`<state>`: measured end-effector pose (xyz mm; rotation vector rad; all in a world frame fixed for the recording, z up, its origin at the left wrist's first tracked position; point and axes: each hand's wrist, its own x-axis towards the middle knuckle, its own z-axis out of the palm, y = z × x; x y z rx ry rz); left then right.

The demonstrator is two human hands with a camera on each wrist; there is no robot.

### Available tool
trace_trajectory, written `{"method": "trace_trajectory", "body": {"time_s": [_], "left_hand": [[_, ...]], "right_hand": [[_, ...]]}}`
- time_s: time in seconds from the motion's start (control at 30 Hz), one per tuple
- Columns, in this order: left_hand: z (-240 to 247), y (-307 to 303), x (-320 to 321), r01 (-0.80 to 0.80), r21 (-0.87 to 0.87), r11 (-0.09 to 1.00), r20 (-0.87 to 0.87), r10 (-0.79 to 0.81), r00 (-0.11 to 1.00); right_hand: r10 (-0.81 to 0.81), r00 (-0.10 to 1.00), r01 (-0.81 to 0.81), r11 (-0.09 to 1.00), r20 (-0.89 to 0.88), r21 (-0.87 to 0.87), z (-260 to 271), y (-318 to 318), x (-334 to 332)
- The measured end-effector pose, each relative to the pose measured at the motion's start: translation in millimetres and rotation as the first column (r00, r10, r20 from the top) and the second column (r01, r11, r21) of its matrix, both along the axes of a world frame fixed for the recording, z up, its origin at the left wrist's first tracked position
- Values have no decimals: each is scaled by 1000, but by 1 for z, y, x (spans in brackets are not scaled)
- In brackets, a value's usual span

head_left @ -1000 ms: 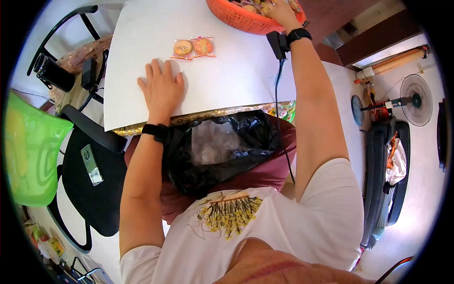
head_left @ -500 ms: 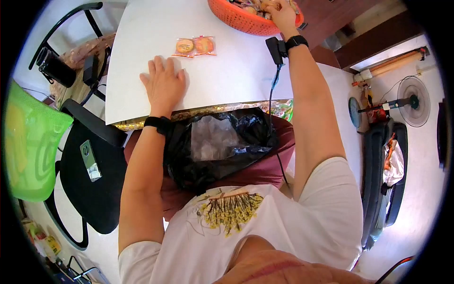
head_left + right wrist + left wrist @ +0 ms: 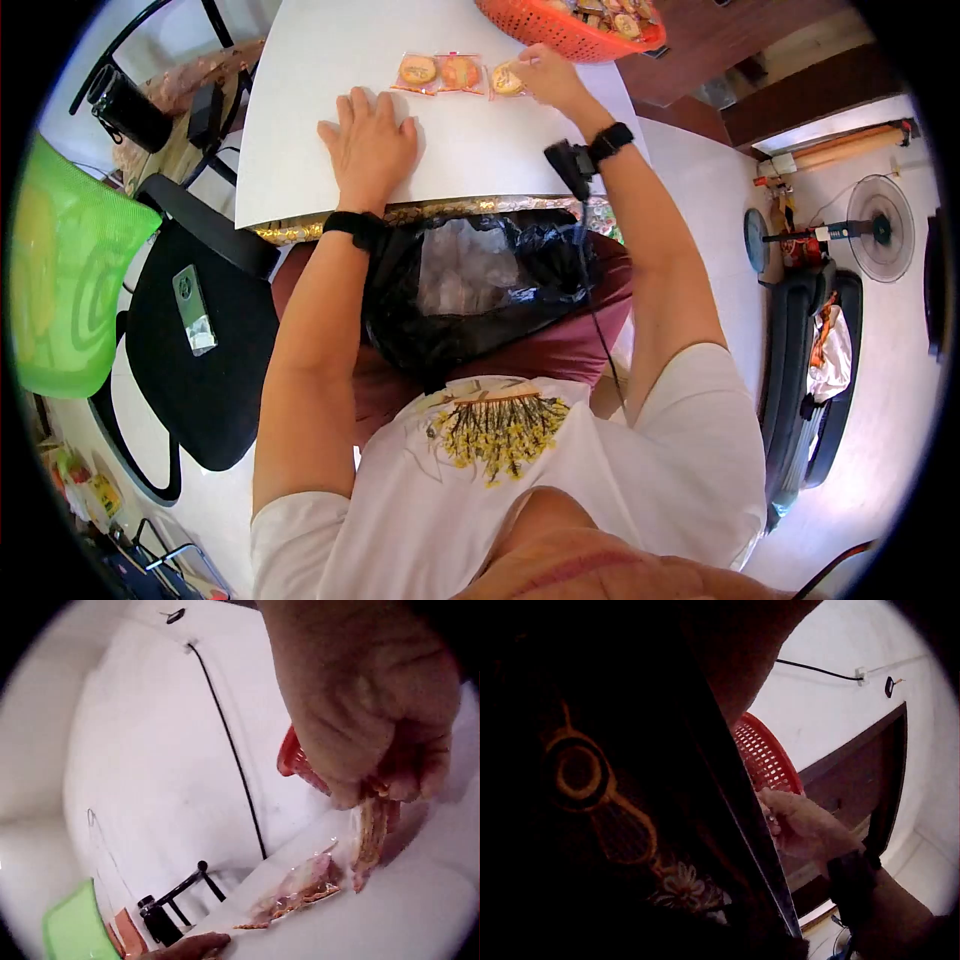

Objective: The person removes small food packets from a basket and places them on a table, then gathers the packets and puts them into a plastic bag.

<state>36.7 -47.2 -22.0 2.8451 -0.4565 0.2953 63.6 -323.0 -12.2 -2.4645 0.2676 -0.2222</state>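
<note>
My right hand [image 3: 550, 78] pinches a wrapped round biscuit [image 3: 505, 80] over the white table [image 3: 460, 145]. In the right wrist view the clear-wrapped biscuit [image 3: 371, 840] hangs on edge beneath the fingertips, close over the tabletop. Just left of it lie two wrapped biscuits side by side, one with a pale face [image 3: 418, 70] and one more orange [image 3: 461, 73]. My left hand [image 3: 375, 145] rests palm down with spread fingers near the table's front edge, below those two. The left wrist view is mostly dark, with the right hand [image 3: 806, 821] visible past the table edge.
An orange perforated basket [image 3: 560, 42] with several wrapped biscuits stands at the back right. A black plastic bag [image 3: 400, 320] with a clear bag [image 3: 465, 270] on it lies across the lap. A phone [image 3: 194, 310] lies on the black chair at left. A cable [image 3: 600, 340] trails from the right wrist.
My right hand has come out of the basket towards me and left, bringing a wrapped biscuit beside the other two. The left hand stays resting on the table.
</note>
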Motion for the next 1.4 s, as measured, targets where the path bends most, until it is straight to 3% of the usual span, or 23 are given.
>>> {"method": "trace_trajectory", "body": {"time_s": [0.07, 0.17, 0.27, 0.37, 0.47, 0.57, 0.63, 0.73, 0.83, 1.13, 1.23, 1.33, 1.4], "left_hand": [[-1, 0, -1, -3, -7, 1000, 11, 3, 1000], [-13, -1, 3, -9, 9, 1000, 83, 8, 997], [-10, -1, 3, -14, 28, 1000, 56, 12, 998], [-9, -2, 3, -11, 20, 1000, 48, 10, 999], [-15, -2, 3, -13, 30, 999, 99, 10, 995], [-8, -2, 3, 0, 20, 1000, 37, -1, 999], [-15, -2, 3, 16, -6, 1000, 128, -15, 992], [-15, -2, 2, 11, -21, 1000, 154, -7, 988], [-17, -3, 4, 6, -27, 1000, 172, -1, 985], [-5, -3, 0, -7, 16, 1000, 35, 7, 999], [-12, -2, 1, 2, -39, 999, 112, 2, 994], [-25, -3, 6, 10, -68, 998, 231, 6, 973], [-24, -2, 5, 18, -76, 997, 245, 2, 969]], "right_hand": [[-20, 1000, 20, 1000, 18, -12, -23, -8, 16], [-32, 983, 36, 999, 183, -16, -36, 4, 30], [37, 964, -11, 995, 264, -99, -10, 34, 16], [159, 941, -67, 954, 300, -293, 8, 35, 6], [165, 956, -77, 939, 243, -335, 54, 29, -13], [164, 865, 106, 865, 474, -491, 79, -15, -11], [-93, 917, 306, 790, 389, -532, 87, -48, -7], [-296, 942, 322, 673, 157, -666, 106, -73, -11], [-278, 961, 184, 661, -9, -728, 101, -97, 12], [29, 982, 66, 874, 187, -481, 49, -129, 74], [123, 990, -82, 906, 72, -415, 49, -137, 90], [131, 991, -130, 907, -26, -399, 53, -136, 91], [103, 990, -30, 807, 92, -589, 51, -129, 87]]}}
